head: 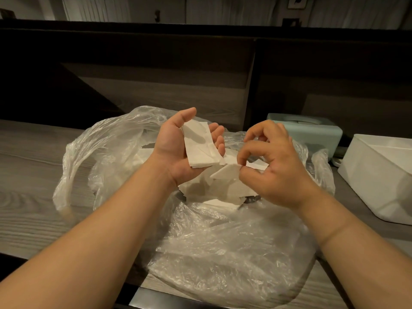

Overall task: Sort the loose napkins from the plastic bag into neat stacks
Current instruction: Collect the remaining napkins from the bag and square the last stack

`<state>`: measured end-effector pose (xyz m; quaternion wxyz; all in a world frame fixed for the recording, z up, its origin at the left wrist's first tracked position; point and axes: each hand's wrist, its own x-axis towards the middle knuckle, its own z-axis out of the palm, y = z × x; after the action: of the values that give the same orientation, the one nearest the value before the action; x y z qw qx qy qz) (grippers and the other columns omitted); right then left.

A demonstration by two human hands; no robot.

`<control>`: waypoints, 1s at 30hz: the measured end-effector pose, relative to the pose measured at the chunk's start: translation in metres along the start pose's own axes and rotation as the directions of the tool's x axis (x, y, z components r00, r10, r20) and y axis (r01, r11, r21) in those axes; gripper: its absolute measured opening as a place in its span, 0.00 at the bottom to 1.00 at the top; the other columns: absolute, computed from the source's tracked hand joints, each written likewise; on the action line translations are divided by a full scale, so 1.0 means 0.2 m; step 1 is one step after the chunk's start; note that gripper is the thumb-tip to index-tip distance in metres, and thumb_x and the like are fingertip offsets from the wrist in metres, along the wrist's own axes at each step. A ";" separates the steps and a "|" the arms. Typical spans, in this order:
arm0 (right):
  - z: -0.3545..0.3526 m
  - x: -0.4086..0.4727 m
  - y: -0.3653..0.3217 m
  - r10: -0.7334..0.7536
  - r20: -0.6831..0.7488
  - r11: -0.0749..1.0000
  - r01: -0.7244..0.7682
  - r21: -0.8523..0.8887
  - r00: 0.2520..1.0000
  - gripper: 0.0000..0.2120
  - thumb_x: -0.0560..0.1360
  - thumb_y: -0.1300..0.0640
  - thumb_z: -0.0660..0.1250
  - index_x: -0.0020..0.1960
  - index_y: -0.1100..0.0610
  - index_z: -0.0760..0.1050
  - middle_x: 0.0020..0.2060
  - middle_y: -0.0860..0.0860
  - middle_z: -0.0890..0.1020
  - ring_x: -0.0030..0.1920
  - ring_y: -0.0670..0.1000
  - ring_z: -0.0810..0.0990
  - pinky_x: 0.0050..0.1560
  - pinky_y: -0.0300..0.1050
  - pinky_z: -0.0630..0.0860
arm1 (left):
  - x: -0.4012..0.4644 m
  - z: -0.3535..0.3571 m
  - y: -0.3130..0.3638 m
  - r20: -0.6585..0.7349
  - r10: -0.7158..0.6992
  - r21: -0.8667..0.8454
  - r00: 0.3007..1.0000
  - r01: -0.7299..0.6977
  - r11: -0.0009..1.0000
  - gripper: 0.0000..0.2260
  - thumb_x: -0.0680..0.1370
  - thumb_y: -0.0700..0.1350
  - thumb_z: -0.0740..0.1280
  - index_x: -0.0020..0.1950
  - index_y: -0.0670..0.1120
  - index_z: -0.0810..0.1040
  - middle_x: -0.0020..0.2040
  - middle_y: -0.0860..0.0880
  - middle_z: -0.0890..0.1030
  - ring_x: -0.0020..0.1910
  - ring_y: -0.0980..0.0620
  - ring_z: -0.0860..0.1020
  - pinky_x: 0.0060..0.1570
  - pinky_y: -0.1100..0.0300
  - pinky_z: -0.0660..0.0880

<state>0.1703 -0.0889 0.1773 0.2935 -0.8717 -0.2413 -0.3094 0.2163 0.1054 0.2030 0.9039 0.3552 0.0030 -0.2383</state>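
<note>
A clear plastic bag (218, 246) lies open on the grey wooden counter (33, 175), with several loose white napkins (205, 188) piled in its mouth. My left hand (178, 150) is palm up above the bag and holds a small stack of folded napkins (199, 148) across its fingers. My right hand (272, 161) hovers just to the right and pinches the corner of a single folded napkin (225, 173) between thumb and forefinger, close below the stack.
A pale green tissue box (312, 132) stands behind the bag at the right. A white rectangular bin (379, 175) sits at the far right edge. A dark panel wall rises behind the counter.
</note>
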 end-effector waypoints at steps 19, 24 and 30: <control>0.06 0.05 -0.10 0.642 0.350 0.123 -0.542 0.831 0.682 0.03 0.76 0.61 0.69 0.47 0.55 0.80 0.31 0.47 0.73 0.30 0.45 0.69 0.34 0.42 0.70 | -0.01 0.03 -0.08 0.113 -0.123 0.364 0.986 0.074 0.928 0.30 0.81 0.65 0.57 0.52 0.42 0.88 0.54 0.42 0.85 0.49 0.43 0.84 0.53 0.48 0.81; 0.08 0.04 -0.11 0.692 0.359 0.037 -0.528 0.849 0.626 0.01 0.76 0.60 0.70 0.48 0.57 0.79 0.29 0.46 0.75 0.28 0.43 0.67 0.32 0.40 0.66 | -0.01 0.04 -0.11 0.120 -0.109 0.406 0.987 0.052 0.912 0.40 0.78 0.74 0.51 0.54 0.43 0.88 0.59 0.40 0.84 0.59 0.39 0.81 0.59 0.44 0.79; 0.11 0.04 -0.10 0.699 0.364 0.057 -0.555 0.830 0.615 0.04 0.77 0.60 0.69 0.52 0.56 0.78 0.28 0.47 0.74 0.27 0.44 0.69 0.29 0.39 0.68 | -0.01 0.04 -0.11 0.145 -0.133 0.425 0.980 0.060 0.903 0.35 0.73 0.72 0.63 0.52 0.41 0.87 0.55 0.39 0.82 0.56 0.40 0.79 0.54 0.47 0.81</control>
<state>0.1726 -0.0591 0.1756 0.8274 -0.5580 0.0580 -0.0272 0.2026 0.0869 0.1954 0.7906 0.5184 -0.1080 -0.3075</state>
